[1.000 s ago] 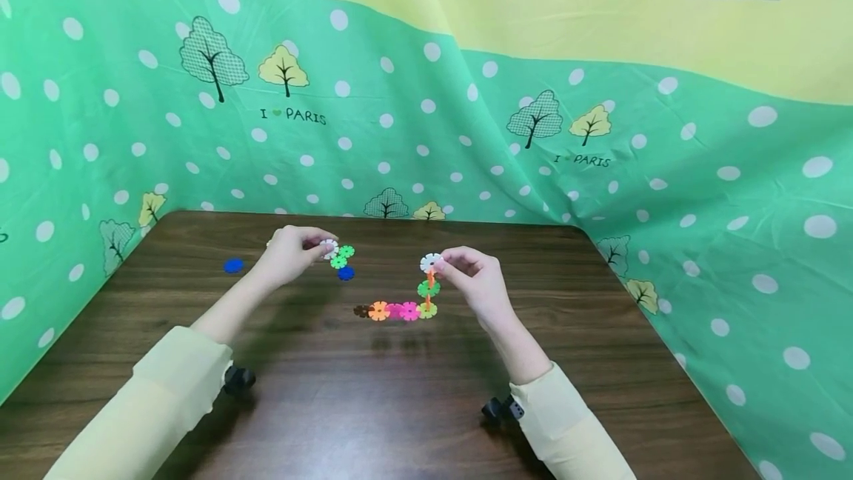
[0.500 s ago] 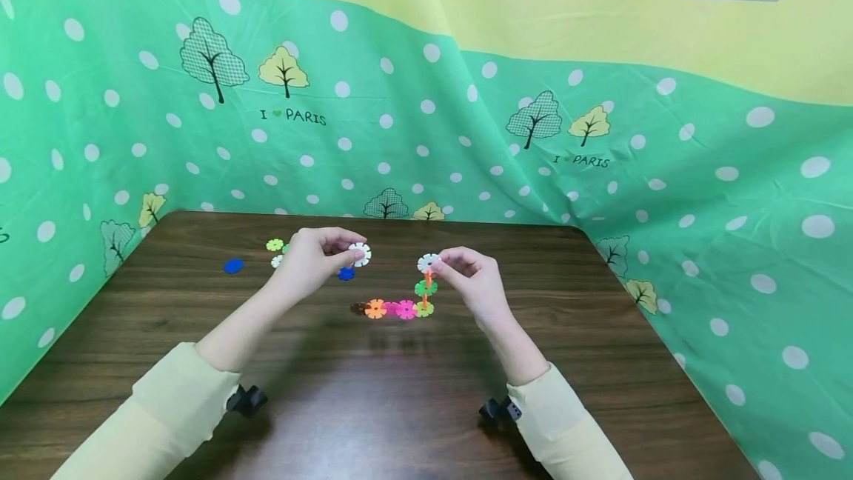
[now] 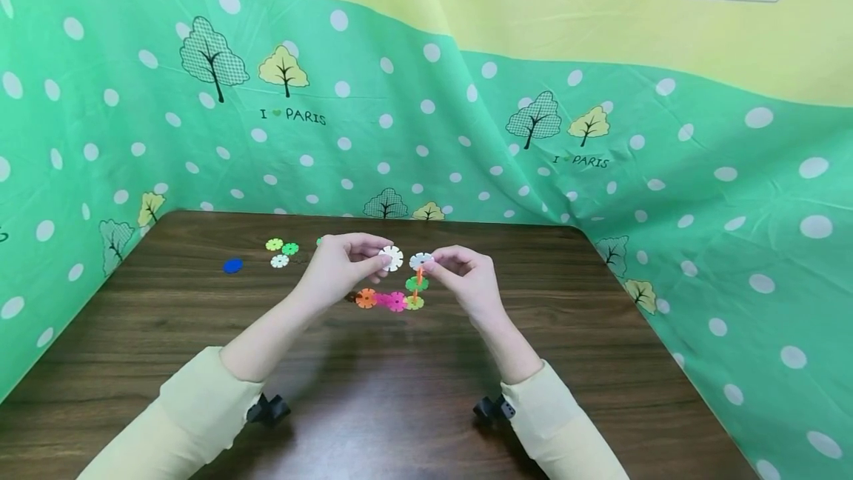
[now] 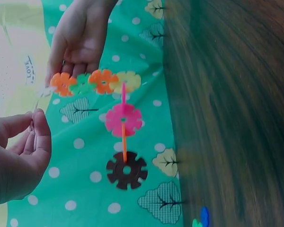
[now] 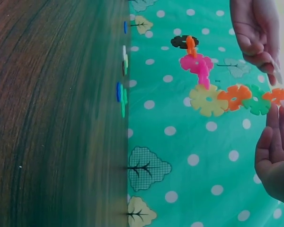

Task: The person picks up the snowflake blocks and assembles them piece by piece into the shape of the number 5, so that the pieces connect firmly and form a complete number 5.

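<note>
Head view: nearest us, a broad stretch of wooden surface (image 3: 373,428) runs between two pale sleeves (image 3: 193,406), a black camera (image 3: 269,411) at each cuff. Beyond, the hands are nearly closed: we see the left hand (image 3: 340,267) pinching a white disc (image 3: 392,258), the right hand (image 3: 466,278) pinching the white end disc (image 3: 421,261) of a notched-disc chain (image 3: 396,301). A narrow gap shows between both white pieces. The chain hangs raised, bent in an L, its brown end (image 4: 127,170) toward the left hand. Rightward, we have wide room before the right edge (image 3: 633,295). Farther left lie a blue disc (image 3: 232,266) and three clustered discs (image 3: 280,261), short of the far edge (image 3: 466,224), behind which green dotted cloth (image 3: 426,139) rises.
</note>
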`<action>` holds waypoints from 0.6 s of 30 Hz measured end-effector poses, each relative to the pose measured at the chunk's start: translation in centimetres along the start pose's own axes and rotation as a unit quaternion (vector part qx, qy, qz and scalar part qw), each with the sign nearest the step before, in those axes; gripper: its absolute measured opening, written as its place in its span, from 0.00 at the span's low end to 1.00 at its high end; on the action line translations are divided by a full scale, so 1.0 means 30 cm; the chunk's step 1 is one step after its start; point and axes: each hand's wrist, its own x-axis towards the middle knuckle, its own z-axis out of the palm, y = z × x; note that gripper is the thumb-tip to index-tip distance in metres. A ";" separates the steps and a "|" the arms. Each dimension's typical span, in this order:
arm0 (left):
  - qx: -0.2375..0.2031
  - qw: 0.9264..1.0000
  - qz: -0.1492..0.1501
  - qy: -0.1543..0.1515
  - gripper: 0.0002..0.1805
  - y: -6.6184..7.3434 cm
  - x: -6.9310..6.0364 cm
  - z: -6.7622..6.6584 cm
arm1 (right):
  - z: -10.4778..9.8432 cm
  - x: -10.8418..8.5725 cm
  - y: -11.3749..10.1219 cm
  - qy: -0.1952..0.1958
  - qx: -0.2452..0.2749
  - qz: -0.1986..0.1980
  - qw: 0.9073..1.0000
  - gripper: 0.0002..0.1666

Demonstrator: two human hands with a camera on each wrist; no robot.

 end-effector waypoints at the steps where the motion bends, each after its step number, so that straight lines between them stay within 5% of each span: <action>1: -0.012 1.000 -0.006 -0.001 0.14 -0.001 0.001 0.006 | 0.001 0.001 0.000 0.000 -0.001 -0.002 1.000 0.11; 8: -0.046 0.998 -0.032 -0.003 0.14 -0.007 0.006 0.029 | 0.010 0.000 -0.010 -0.006 -0.015 -0.007 1.000 0.10; 18: -0.040 0.998 -0.057 0.008 0.12 -0.014 0.003 0.043 | 0.026 -0.006 -0.015 -0.001 -0.044 -0.040 0.998 0.07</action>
